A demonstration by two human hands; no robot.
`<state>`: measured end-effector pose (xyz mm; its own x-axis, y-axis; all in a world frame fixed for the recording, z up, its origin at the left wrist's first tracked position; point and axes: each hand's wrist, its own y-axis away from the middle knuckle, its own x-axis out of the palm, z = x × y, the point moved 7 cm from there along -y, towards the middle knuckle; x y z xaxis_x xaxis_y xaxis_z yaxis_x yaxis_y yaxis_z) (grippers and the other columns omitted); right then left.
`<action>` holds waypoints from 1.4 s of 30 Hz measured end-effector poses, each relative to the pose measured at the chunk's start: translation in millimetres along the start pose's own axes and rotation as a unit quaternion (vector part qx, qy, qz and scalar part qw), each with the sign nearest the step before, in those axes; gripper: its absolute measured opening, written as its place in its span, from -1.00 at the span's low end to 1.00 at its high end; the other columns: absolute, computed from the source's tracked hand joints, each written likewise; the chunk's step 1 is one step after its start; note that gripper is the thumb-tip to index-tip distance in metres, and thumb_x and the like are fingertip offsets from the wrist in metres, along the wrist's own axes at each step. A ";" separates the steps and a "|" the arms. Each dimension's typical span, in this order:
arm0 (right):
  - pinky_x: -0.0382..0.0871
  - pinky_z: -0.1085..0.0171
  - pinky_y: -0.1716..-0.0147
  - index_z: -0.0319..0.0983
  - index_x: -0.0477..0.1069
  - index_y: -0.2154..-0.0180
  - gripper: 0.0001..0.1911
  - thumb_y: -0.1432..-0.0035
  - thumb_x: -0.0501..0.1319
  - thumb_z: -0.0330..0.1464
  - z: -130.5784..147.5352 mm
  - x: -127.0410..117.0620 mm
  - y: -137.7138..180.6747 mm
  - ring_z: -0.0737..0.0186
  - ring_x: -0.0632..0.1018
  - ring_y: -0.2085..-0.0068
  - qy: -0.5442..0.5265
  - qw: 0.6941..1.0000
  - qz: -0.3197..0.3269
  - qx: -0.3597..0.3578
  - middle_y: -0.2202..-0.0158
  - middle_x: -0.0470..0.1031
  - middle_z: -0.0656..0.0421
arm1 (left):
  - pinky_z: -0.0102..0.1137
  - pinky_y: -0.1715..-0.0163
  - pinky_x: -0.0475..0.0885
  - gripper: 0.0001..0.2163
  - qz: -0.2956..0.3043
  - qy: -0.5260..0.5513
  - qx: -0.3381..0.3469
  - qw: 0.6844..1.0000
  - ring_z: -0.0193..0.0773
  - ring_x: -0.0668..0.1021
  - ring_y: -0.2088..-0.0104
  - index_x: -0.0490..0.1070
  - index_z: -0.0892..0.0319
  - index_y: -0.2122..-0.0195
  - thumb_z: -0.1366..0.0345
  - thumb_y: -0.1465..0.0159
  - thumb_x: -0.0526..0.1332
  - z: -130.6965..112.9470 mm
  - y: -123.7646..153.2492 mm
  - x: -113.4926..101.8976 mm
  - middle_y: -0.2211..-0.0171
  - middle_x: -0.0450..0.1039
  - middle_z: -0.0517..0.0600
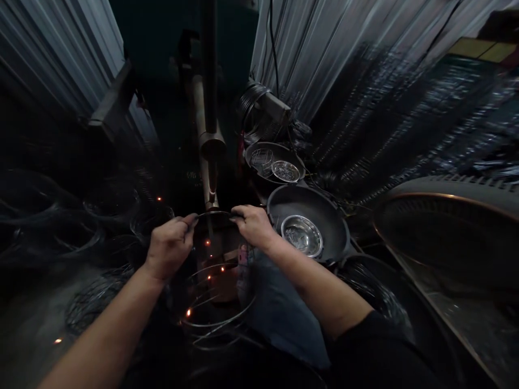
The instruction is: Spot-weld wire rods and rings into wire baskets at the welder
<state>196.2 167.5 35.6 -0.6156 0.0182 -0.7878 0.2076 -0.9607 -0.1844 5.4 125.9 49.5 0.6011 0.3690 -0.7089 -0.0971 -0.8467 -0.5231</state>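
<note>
My left hand and my right hand both grip a thin wire ring, one at each side, fingers curled over it. The ring sits under the tip of a vertical metal machine arm. Orange sparks fly below the ring. More wire rings lie stacked beneath my hands, near my knee in blue cloth.
A dark pan with a small steel bowl sits right of my hands. Behind it, another pan holds a steel bowl and a clear cup. Wire coils lie at left. A large round fan-guard stack fills the right.
</note>
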 end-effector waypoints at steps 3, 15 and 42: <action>0.35 0.26 0.13 -0.21 0.54 0.23 -0.79 -0.06 0.22 -0.46 -21.7 21.5 26.0 0.14 0.54 0.17 0.023 0.998 0.025 0.059 0.22 0.56 0.06 | -0.37 0.34 0.46 -0.71 0.031 0.026 -0.005 0.999 -0.19 0.59 0.36 0.51 0.18 0.47 0.17 -0.24 0.08 -3.9 28.2 14.6 0.30 0.58 0.11; 0.31 0.34 0.39 -0.25 0.38 0.51 -0.86 0.15 0.32 -0.36 -49.4 25.6 75.9 0.33 0.42 0.45 -0.342 0.931 0.077 0.105 0.55 0.40 0.30 | -0.48 0.66 0.33 -0.68 0.139 0.437 -0.499 0.735 -0.35 0.44 0.64 0.54 0.22 0.43 0.11 0.14 0.44 2.8 96.9 25.5 0.63 0.42 -0.07; 0.38 0.22 0.22 -0.26 0.51 0.51 -0.72 0.36 0.45 -0.29 -69.1 22.2 109.5 0.25 0.49 0.37 -0.438 0.879 -0.022 0.188 0.47 0.52 0.18 | -0.51 0.60 0.39 -0.70 0.194 0.498 -0.499 0.682 -0.42 0.42 0.66 0.51 0.30 0.55 0.26 0.28 0.49 3.1 106.7 27.7 0.66 0.41 -0.03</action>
<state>257.8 81.9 -42.7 -1.0000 -0.0039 -0.0003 0.0038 -0.9910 0.1340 9.2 46.9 -27.4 0.9728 0.0205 0.2307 -0.1126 -0.8288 0.5482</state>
